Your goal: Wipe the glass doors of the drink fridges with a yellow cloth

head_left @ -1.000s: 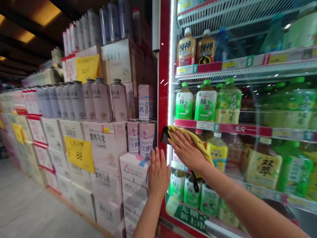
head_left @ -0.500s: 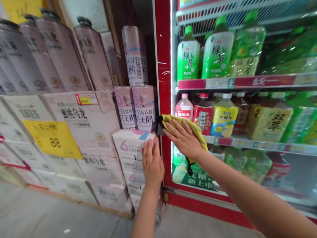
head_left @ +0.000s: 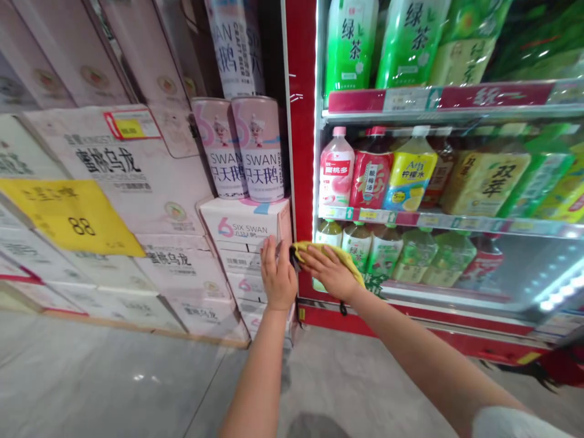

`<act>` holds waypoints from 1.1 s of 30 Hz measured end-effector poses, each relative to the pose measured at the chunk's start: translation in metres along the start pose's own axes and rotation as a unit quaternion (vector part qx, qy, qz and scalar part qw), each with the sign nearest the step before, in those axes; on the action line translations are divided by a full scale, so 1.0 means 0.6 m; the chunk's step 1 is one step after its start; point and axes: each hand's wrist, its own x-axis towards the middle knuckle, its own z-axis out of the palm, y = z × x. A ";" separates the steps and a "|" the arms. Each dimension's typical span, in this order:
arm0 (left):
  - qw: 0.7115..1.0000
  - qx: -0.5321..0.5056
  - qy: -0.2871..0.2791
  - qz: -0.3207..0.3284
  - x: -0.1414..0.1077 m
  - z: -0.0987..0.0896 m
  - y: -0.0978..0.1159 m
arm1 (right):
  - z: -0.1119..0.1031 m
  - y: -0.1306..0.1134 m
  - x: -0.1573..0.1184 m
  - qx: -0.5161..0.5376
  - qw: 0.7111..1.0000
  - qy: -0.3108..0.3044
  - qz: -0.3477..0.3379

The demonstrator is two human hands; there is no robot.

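A yellow cloth (head_left: 350,263) with dark edging lies flat under my right hand (head_left: 329,272), pressed against the red frame (head_left: 303,158) of a drinks fridge. Its left end reaches the frame's edge beside the cartons, and a small black loop dangles below. My left hand (head_left: 278,274) rests with fingers stretched out on the front right corner of a stack of white SIX SWAN cartons (head_left: 241,231). Just above it, pink and white cans (head_left: 258,149) stand on the top carton. Nothing shows in the left hand.
Bottled drinks (head_left: 410,173) fill the fridge shelves on the right. Larger stacked boxes (head_left: 123,158) with a yellow price sign (head_left: 77,225) stand on the left. Grey tiled floor (head_left: 150,377) lies below. At the lower right is a dark red object (head_left: 563,365).
My right hand has slid the cloth down the fridge frame. The left hand has moved lower along the cartons. The view has tipped downward, showing more floor and the fridge's base.
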 end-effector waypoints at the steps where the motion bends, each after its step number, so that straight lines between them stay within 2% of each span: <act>1: 1.000 0.002 -0.009 -0.003 -0.006 -0.001 -0.002 | 0.016 -0.002 -0.026 0.003 0.998 -0.028 -0.047; 2: 1.000 0.006 -0.018 -0.005 -0.014 -0.003 -0.005 | 0.023 0.001 -0.048 0.004 0.996 -0.041 -0.074; 4: 0.999 0.020 -0.033 -0.006 -0.032 -0.009 -0.011 | 0.013 0.018 -0.070 -0.004 0.994 -0.047 -0.102; 6: 0.998 0.041 -0.048 -0.004 -0.053 -0.015 -0.018 | -0.011 0.033 -0.062 -0.022 0.997 -0.027 -0.063; 8: 0.996 0.061 -0.065 0.006 -0.076 -0.021 -0.021 | -0.022 0.030 -0.038 -0.038 0.999 0.002 0.011; 10: 0.993 0.079 -0.084 0.015 -0.104 -0.025 -0.020 | -0.002 0.008 -0.024 -0.039 0.997 0.018 0.061; 11: 0.991 0.087 -0.097 0.019 -0.120 -0.027 -0.018 | 0.019 -0.008 -0.027 -0.031 0.997 0.016 0.064; 14: 0.982 0.105 -0.157 0.022 -0.173 -0.037 -0.007 | 0.096 -0.049 -0.072 0.014 0.999 -0.030 0.000; 16: 0.972 0.112 -0.204 0.025 -0.208 -0.045 -0.001 | 0.129 -0.058 -0.117 0.041 0.996 -0.068 -0.048; 18: 0.962 0.115 -0.246 0.031 -0.237 -0.056 0.000 | 0.132 -0.052 -0.149 0.050 0.993 -0.085 -0.062; 20: 0.952 0.112 -0.282 0.044 -0.257 -0.067 -0.001 | 0.114 -0.043 -0.157 0.041 0.995 -0.080 -0.034; 23: 0.939 0.096 -0.325 0.059 -0.276 -0.080 -0.003 | 0.095 -0.050 -0.127 0.019 0.997 -0.054 0.047; 25: 0.931 0.088 -0.351 0.059 -0.285 -0.084 0.000 | 0.108 -0.069 -0.104 0.020 0.996 -0.052 0.075; 27: 0.923 0.085 -0.372 0.051 -0.293 -0.085 0.007 | 0.136 -0.086 -0.100 0.041 0.995 -0.075 0.051; 29: 0.916 0.083 -0.390 0.041 -0.300 -0.082 0.015 | 0.159 -0.091 -0.121 0.071 0.992 -0.105 0.003; 31: 0.910 0.072 -0.406 0.034 -0.304 -0.078 0.021 | 0.165 -0.081 -0.155 0.092 0.988 -0.120 -0.030; 33: 0.906 0.052 -0.420 0.024 -0.307 -0.073 0.021 | 0.154 -0.066 -0.182 0.092 0.988 -0.119 -0.032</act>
